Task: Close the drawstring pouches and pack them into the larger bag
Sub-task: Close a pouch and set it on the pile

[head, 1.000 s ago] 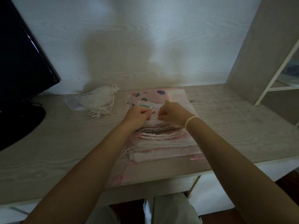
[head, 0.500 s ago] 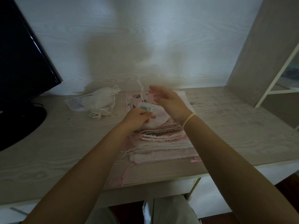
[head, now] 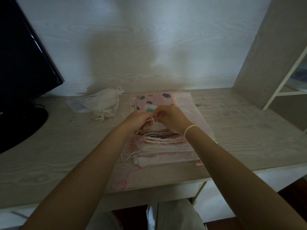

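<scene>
Pinching one white drawstring (head: pixel 150 120), left hand (head: pixel 137 121) and right hand (head: pixel 171 119) meet over stacked pouches (head: pixel 166 146) on the pale wood-grain desk (head: pixel 240 130); a monitor (head: pixel 21 67) stands at ten o'clock.

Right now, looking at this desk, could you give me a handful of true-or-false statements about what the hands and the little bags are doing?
1. Both hands pinch a white drawstring above the stack of pouches. True.
2. The left hand lies flat on the desk, away from the pouches. False: it is raised over the stack, meeting the right hand.
3. A white pouch already drawn shut lies to the left of the stack. True.
4. The pink patterned bag stands upright on a shelf. False: it lies flat on the desk behind the hands.
5. A dark monitor stands at the left of the desk. True.
</scene>
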### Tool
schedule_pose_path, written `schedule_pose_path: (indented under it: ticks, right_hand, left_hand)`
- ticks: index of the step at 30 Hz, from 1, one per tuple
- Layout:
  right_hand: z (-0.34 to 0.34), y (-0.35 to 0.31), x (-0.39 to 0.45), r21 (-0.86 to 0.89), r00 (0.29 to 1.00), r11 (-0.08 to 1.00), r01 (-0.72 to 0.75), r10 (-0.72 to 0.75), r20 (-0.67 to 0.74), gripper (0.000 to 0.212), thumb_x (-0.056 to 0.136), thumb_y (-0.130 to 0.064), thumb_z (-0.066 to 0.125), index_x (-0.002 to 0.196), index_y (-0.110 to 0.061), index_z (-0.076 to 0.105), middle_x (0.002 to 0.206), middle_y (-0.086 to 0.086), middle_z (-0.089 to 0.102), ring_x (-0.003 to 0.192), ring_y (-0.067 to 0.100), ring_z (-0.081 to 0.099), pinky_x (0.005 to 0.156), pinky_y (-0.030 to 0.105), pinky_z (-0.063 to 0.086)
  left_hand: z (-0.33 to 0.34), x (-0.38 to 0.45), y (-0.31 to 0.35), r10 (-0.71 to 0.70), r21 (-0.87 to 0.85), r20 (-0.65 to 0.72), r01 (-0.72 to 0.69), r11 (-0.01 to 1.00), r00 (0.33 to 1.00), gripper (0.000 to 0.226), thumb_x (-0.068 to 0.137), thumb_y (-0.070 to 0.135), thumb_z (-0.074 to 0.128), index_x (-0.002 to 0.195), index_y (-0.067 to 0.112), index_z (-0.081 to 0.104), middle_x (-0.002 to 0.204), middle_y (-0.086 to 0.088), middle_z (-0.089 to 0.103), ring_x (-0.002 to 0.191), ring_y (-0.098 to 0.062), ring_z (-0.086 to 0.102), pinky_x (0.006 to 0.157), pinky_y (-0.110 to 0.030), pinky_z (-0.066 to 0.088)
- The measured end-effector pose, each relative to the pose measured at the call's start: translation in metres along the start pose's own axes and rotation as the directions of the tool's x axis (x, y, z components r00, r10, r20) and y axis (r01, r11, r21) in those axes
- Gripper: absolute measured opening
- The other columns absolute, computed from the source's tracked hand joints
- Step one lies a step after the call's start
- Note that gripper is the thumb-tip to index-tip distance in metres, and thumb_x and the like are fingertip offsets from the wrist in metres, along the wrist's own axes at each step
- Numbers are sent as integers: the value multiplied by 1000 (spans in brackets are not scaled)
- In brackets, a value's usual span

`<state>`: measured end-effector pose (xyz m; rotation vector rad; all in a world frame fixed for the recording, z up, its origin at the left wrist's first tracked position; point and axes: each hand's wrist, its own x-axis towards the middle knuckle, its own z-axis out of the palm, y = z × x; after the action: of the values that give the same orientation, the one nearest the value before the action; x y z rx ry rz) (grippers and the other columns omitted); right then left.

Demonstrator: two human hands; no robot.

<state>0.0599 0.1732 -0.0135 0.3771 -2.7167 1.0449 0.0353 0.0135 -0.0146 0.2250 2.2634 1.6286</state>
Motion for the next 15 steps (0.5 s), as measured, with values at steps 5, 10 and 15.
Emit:
schedule_pose_path:
  ticks: [5,10,15]
  right_hand:
    - [0,4,-1,-37,995,999,-38,41,90,8,90,-3,58,88,-11,59,89,3,61,84,22,57,75,24,46]
    - [-6,8,-4,-52,988,995,-82,88,126,9,92,-7,55,89,-15,58,94,2,60,88,21,56,75,22,41]
    - [-5,3,-3,164,986,978,-130,110,126,15,86,-17,70,92,-14,57,98,1,66,86,13,62,76,24,49]
  left_hand:
    - [4,-2,-5,37,47,-36,-35,998,999,32,97,26,53,75,5,63,50,4,48,41,-11,32,43,-22,24]
    - [5,2,-12,142,96,-175,-127,987,974,24,94,24,62,74,11,67,56,7,53,45,-7,39,46,-21,30]
    - [12,6,-10,264,185,-188,-229,956,946,7,96,19,59,93,14,63,72,1,68,62,-9,58,60,-24,40]
